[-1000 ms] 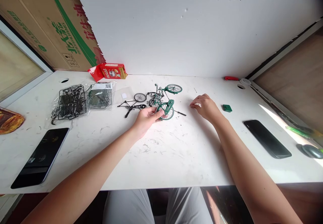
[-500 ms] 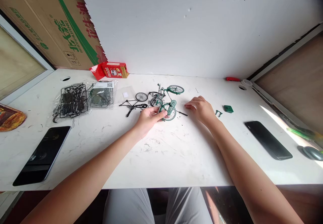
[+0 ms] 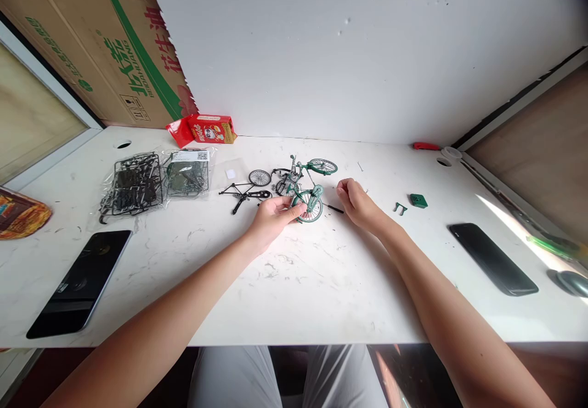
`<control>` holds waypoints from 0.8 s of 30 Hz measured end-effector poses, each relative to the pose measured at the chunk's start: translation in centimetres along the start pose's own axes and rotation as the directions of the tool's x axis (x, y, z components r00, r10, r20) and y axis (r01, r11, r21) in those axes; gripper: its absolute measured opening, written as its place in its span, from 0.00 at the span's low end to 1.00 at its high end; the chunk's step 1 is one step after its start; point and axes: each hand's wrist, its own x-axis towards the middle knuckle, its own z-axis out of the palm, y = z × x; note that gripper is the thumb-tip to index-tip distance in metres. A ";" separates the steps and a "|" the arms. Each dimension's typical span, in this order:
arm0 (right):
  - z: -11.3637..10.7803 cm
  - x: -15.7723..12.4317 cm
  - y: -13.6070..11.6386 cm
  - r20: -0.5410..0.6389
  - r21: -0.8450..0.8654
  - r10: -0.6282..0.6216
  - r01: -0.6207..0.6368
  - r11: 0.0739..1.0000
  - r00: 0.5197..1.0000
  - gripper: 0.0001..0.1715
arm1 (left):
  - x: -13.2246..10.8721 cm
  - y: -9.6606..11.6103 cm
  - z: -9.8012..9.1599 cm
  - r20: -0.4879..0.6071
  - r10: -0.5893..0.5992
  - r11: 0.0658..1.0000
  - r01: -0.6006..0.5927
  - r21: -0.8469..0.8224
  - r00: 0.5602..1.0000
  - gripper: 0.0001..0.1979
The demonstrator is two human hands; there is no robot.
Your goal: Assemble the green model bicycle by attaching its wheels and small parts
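Observation:
My left hand (image 3: 274, 219) pinches a green model bicycle (image 3: 315, 202) by its near wheel, thumb on top. The bicycle lies tilted, its other wheel pointing away to the back right. To the right of it, my right hand (image 3: 357, 202) is curled closed above the table, apart from the bicycle; whatever its fingertips hold is hidden. A thin black rod (image 3: 335, 209) lies between the bicycle and my right hand. Left of the bicycle lies a black bicycle frame (image 3: 245, 195) with a loose-looking spoked wheel (image 3: 260, 177). More dark parts partly overlap behind the green bicycle.
Bagged black part frames (image 3: 136, 184) and bagged green parts (image 3: 188, 178) lie left, near a red box (image 3: 214, 131). A green block (image 3: 418, 200) and small green bracket (image 3: 399, 208) sit right. One phone (image 3: 80, 282) lies left, another black phone (image 3: 493, 258) right.
My right hand's fingers have curled in more tightly and the hand has shifted slightly. My left hand keeps its pinch on the bicycle. The whole view has moved a little.

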 end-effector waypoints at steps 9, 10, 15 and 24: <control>-0.4 -0.7 -2.5 0.133 0.455 0.101 -0.152 0.878 0.986 0.18 | 0.1 -0.1 -0.1 -0.017 0.018 0.999 -0.017 0.034 1.000 0.22; -0.4 -0.7 -2.5 0.139 0.461 0.105 -0.158 0.873 0.985 0.18 | 0.1 -0.1 -0.1 -0.017 0.019 0.999 -0.018 0.032 1.000 0.22; -0.4 -0.7 -3.2 0.138 0.487 0.110 -0.164 0.858 0.984 0.19 | 0.1 -0.2 -0.1 -0.030 0.026 0.999 -0.025 0.036 0.999 0.21; 0.4 -0.7 -5.9 -0.004 0.733 0.130 -0.085 0.675 0.992 0.19 | 0.0 0.0 0.0 -0.056 0.049 0.995 -0.044 0.089 0.997 0.21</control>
